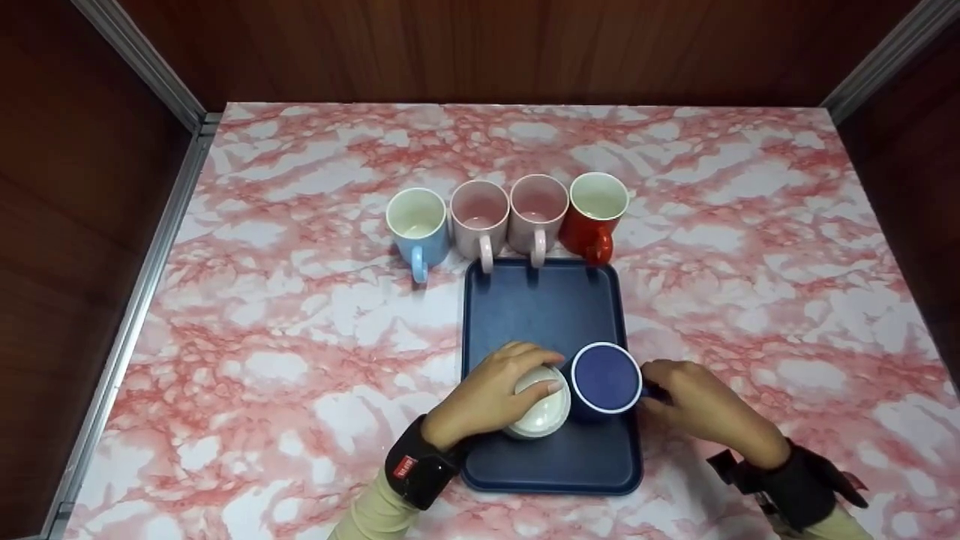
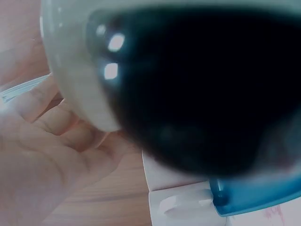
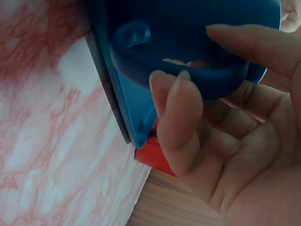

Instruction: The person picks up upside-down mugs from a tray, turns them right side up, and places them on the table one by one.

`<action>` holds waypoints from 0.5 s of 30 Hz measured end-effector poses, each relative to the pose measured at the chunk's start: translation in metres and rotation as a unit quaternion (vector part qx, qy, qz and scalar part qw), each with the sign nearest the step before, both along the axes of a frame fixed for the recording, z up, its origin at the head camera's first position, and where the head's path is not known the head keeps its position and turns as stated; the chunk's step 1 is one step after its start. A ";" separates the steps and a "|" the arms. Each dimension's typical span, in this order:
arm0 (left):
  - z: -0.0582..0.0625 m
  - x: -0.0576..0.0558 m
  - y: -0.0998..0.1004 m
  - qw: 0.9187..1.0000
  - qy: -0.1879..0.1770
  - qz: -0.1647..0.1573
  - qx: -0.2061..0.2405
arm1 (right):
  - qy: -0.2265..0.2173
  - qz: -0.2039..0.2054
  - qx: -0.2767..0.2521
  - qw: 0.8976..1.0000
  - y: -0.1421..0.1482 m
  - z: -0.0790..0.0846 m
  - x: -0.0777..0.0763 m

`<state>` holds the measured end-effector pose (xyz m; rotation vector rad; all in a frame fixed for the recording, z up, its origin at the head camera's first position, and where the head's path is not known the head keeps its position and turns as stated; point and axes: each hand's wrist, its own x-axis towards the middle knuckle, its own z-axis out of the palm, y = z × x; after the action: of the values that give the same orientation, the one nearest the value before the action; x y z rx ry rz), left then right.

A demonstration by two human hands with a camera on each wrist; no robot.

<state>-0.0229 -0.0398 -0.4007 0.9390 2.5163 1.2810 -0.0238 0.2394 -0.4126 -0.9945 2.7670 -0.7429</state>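
Note:
My left hand [image 1: 499, 390] curls round a white cup [image 1: 546, 412] over the near half of the dark blue tray [image 1: 547, 465]. Its round white end faces up in the head view, and the hand covers its left side. A large dark, blurred shape fills much of the left wrist view; what it is I cannot tell. Beside the cup stands a dark blue mug [image 1: 606, 379], its round blue end ringed in white and turned upward. The fingers and thumb of my right hand [image 1: 694, 397] hold that mug's handle [image 3: 141, 70] from the right.
Past the tray's far edge stand a light blue mug [image 1: 424, 244], two pink mugs [image 1: 474, 236] and a red mug [image 1: 589, 229] in a row, handles toward me. Marbled red-and-white tabletop [image 1: 300, 360] surrounds the tray. Brown wooden panels [image 1: 487, 52] close off the back and sides.

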 end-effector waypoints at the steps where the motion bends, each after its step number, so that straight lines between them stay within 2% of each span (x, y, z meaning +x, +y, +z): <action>1: 0.000 0.000 0.000 1.000 0.001 -0.001 0.000 | 0.006 -0.001 0.006 1.000 0.000 0.000 0.001; 7: 0.000 0.001 0.001 1.000 0.003 0.001 0.002 | 0.044 0.001 0.014 0.999 -0.001 -0.004 0.005; 15: -0.001 0.001 0.002 1.000 0.008 0.002 0.005 | 0.081 -0.002 -0.012 0.997 -0.001 -0.007 0.007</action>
<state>-0.0221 -0.0381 -0.4016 0.9510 2.5280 1.2929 -0.0168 0.2385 -0.4199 -1.1004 2.9044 -0.7297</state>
